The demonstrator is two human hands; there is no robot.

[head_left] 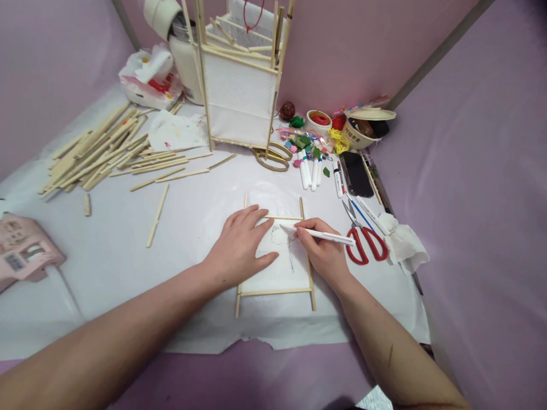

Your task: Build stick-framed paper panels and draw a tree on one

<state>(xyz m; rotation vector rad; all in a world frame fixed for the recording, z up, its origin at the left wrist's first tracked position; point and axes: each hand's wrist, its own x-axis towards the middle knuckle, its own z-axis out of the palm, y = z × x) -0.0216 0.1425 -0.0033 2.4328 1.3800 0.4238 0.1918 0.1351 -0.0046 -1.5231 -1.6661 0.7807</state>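
A small frame of thin wooden sticks (276, 292) lies flat in front of me, with white paper (273, 273) stretched inside it. Dark sketched lines, a cloud-like outline and a broken vertical stroke, show on the paper. My left hand (239, 245) rests with spread fingers over the frame's left side and upper left of the paper. In my right hand (325, 250) is a white pen (327, 235), pinched between thumb and fingers. Its tip points left, at the sketch near the top of the paper; I cannot tell whether it touches.
A tall stick-and-paper lantern frame (240, 85) stands at the back, gold scissors (276, 160) by its foot. Wooden sticks (102, 145) pile up at left, near a pink device (25, 250). On the right lie red-handled scissors (363, 239), a phone (358, 173), markers (304, 171) and crumpled tissue (404, 242).
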